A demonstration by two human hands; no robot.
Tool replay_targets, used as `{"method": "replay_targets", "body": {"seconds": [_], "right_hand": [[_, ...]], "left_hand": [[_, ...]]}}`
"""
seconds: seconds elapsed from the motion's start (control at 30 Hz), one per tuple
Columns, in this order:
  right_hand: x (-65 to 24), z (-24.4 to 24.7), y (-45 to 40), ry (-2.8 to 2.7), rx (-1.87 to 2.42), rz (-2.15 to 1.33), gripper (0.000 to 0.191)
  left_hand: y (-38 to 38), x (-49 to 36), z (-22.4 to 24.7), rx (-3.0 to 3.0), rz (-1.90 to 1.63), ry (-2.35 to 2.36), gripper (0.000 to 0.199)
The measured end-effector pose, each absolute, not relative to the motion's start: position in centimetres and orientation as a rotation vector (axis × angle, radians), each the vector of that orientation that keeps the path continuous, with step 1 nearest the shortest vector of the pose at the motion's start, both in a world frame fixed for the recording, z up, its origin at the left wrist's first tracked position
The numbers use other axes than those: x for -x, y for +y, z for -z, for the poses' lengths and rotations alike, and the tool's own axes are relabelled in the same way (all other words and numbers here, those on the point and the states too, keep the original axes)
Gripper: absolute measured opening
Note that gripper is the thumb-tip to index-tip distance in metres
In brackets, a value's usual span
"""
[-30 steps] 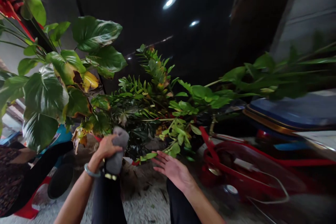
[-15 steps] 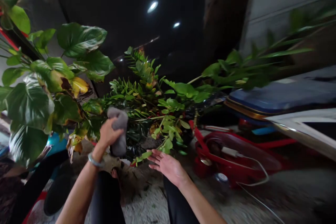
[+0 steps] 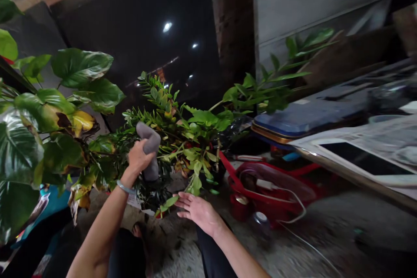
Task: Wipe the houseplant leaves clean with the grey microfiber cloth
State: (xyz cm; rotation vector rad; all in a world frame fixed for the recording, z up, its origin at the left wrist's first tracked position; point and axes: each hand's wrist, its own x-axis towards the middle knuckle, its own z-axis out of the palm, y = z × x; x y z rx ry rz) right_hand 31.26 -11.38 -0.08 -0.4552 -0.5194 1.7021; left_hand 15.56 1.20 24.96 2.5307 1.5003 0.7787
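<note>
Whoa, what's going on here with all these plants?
A person is among some leafy plants. The left hand grips what looks like a grey cloth, held up in front of the greenery; I can't tell whether it touches any leaves. The right hand is open and holds nothing, close by a green leaf. On the left, a big plant has some yellow and brown leaves.

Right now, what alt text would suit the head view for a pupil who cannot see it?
A person's left hand grips a soft-looking grey item against a backdrop of leafy green plants. The right hand is open beside a low leaf. Further right sits a red container.
</note>
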Motion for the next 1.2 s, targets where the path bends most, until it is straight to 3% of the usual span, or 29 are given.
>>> {"method": "replay_targets", "body": {"seconds": [0.07, 0.17, 0.4, 0.57, 0.63, 0.7, 0.87, 0.93, 1.1, 1.2], "right_hand": [[-31.4, 0.1, -11.4, -0.514, 0.452, -1.715, 0.033], [-31.8, 0.5, -11.4, -0.496, 0.433, -1.74, 0.032], [-31.1, 1.5, -11.1, -0.512, 0.424, -1.746, 0.035], [-30.8, 1.7, -11.4, -0.51, 0.455, -1.732, 0.032], [-31.1, 1.7, -11.5, -0.511, 0.45, -1.739, 0.03], [-31.3, 1.7, -11.5, -0.513, 0.438, -1.745, 0.031], [-30.8, 1.5, -11.0, -0.51, 0.437, -1.724, 0.033], [-30.5, 1.4, -11.0, -0.509, 0.437, -1.718, 0.033], [-30.6, 1.2, -11.3, -0.506, 0.454, -1.701, 0.033], [-31.2, 1.3, -11.4, -0.521, 0.456, -1.705, 0.033]], "left_hand": [[0.4, -15.6, -22.4, -2.575, -0.474, 1.445, 0.053], [-1.9, -14.0, -21.3, -2.587, -0.335, 1.351, 0.051], [-1.3, -12.4, -25.9, -2.545, -1.01, 1.432, 0.051], [-2.6, -11.0, -19.4, -2.567, -0.409, 1.415, 0.054], [-4.5, -9.8, -18.1, -2.552, -0.351, 1.323, 0.053], [-5.8, -8.5, -19.3, -2.527, -0.494, 1.246, 0.05], [-4.0, -6.1, -27.0, -2.415, -1.232, 1.273, 0.045], [-2.2, -5.3, -27.4, -2.329, -1.394, 1.321, 0.046], [-1.6, -2.2, -21.0, -2.148, -1.091, 1.472, 0.05], [-2.7, -0.4, -20.3, -2.11, -1.061, 1.471, 0.05]]}}
